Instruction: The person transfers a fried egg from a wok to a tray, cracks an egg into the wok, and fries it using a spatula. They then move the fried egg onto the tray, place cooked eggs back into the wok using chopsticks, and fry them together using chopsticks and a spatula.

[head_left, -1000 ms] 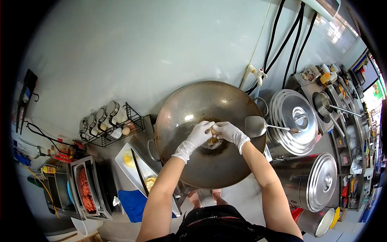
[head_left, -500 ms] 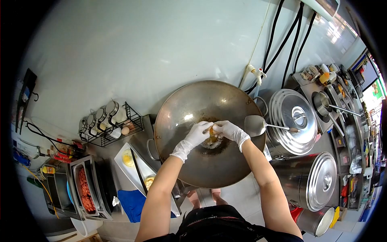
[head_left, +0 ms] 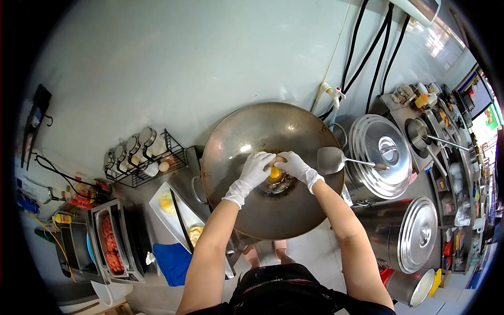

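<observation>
Both my hands wear white gloves and meet above the middle of a large wok (head_left: 283, 226). My left hand (head_left: 257, 170) and my right hand (head_left: 295, 168) hold a cracked eggshell (head_left: 279, 159) between their fingers. Below the fingers an orange yolk (head_left: 274, 172) shows, with egg white (head_left: 281, 185) on the dark wok bottom. Resting on the wok's right rim is a metal spatula (head_left: 331, 160). To the left, a white tray (head_left: 181, 227) holds fried eggs (head_left: 167, 203) and a dark stick-like utensil lies across it.
Lidded steel pots (head_left: 387, 149) stand at the right. A black wire rack (head_left: 140, 178) holds jars and an egg (head_left: 164, 166). A blue cloth (head_left: 171, 263) and a container of reddish food (head_left: 112, 244) are at the left. A tap (head_left: 334, 93) is on the wall.
The shell has come apart and the yolk now shows below my fingers. My left hand's fingers have shifted slightly upward. The view has moved a little.
</observation>
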A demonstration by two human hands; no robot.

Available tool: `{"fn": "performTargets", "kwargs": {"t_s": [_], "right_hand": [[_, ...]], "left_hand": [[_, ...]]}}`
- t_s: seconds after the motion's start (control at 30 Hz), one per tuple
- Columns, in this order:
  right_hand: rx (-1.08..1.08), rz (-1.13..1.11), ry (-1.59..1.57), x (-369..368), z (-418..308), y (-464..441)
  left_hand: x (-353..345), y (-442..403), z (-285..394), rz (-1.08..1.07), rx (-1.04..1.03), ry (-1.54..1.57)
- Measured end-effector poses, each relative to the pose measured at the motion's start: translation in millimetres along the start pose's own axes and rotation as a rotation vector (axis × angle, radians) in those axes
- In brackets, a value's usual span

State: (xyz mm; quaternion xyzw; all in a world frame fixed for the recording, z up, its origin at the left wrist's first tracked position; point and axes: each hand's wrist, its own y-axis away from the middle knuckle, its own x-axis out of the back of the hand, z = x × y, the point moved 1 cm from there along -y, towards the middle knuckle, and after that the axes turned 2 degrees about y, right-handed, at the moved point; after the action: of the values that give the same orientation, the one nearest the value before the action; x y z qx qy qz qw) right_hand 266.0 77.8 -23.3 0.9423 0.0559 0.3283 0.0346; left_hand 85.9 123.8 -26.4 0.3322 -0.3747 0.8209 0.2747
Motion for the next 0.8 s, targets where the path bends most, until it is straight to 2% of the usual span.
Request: {"fn": "performTargets", "kwargs": {"t_s": [0.23,0.8], "right_hand": [[0.049,0.137,0.173,9,-28,6],[0.079,0.218,0.442,27,-80,18]], "left_hand": [[21,-3,15,0.051,0.017,-0.034],[39,-3,34,0.161,0.018,-0.136]]}}
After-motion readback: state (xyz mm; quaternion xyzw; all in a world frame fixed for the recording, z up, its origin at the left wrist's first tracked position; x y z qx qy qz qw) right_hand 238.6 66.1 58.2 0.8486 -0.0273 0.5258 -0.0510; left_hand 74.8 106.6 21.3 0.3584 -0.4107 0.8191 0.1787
